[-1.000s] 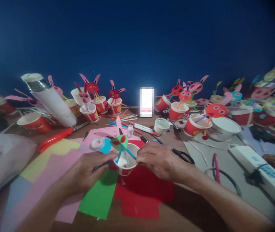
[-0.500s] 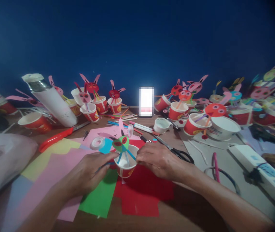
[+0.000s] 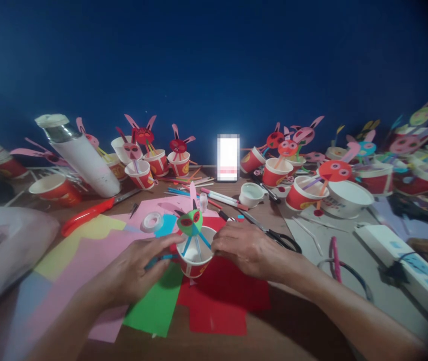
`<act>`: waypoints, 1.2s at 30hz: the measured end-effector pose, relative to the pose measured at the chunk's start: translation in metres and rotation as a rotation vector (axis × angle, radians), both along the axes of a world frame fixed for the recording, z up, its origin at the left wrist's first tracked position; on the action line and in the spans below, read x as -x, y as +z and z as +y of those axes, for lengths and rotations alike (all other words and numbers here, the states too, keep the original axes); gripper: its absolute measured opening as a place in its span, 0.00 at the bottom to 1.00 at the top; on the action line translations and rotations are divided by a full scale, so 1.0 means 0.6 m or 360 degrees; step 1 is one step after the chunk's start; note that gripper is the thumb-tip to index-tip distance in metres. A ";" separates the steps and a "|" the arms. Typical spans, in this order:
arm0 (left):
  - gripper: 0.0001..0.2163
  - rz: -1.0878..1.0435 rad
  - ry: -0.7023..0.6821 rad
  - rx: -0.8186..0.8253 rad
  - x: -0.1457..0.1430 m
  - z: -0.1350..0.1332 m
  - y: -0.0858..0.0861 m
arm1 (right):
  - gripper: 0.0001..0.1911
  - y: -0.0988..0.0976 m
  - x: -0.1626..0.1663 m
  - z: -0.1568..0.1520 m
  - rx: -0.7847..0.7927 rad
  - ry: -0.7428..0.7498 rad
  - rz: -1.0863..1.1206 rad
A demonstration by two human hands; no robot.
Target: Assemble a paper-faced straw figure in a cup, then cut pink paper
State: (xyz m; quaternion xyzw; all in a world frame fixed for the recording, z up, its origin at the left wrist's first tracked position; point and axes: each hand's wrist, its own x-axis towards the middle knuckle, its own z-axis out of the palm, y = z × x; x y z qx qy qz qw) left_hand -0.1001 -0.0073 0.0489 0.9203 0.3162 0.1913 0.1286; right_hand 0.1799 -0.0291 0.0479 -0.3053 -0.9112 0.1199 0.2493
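A red-and-white paper cup stands upright before me on red paper. Blue straws cross its inside, and a green paper head with red eyes and a pink ear sits above them. My left hand is beside the cup's left side, its thumb and fingers apart around a blue straw end that sticks out there. At the right rim, my right hand is closed where another blue straw runs into the fingers. Its fingertips are partly hidden.
Coloured paper covers the table around the cup. Black scissors, a red-handled knife, tape roll, markers and white power strip surround it. Several cup figures, a white flask and a bright phone stand behind.
The green head has shifted slightly to the right and tilted. My left fingers have spread apart and lifted a little from the cup's left side. My right hand has stayed in place.
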 end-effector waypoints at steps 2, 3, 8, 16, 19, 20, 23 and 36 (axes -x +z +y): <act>0.18 -0.0041 -0.0015 0.0017 0.002 0.001 -0.004 | 0.11 0.000 0.000 0.000 0.0001 0.0000 -0.0002; 0.18 -0.0059 -0.0032 0.0036 0.003 0.002 -0.006 | 0.11 -0.001 0.000 -0.001 0.0003 0.0004 0.0000; 0.14 -0.0074 -0.0063 0.0234 -0.003 0.004 -0.005 | 0.10 -0.006 0.001 0.000 0.0014 0.0009 0.0012; 0.05 -0.0090 -0.0066 0.0370 -0.009 0.002 -0.003 | 0.11 -0.001 0.006 0.000 0.0028 0.0038 0.0085; 0.05 -0.0159 -0.0090 0.0340 -0.009 0.005 -0.006 | 0.10 -0.001 0.007 -0.003 0.0044 0.0057 0.0095; 0.05 -0.0193 -0.0087 0.0340 -0.010 0.006 -0.007 | 0.10 -0.001 0.008 -0.003 0.0052 0.0062 0.0102; 0.05 -0.0317 -0.0067 0.0345 -0.015 0.009 -0.010 | 0.09 -0.001 0.009 -0.001 0.0071 0.0081 0.0162; 0.03 -0.0481 0.0046 0.0579 -0.020 0.011 -0.014 | 0.09 -0.008 0.006 0.001 0.0239 -0.0016 0.0340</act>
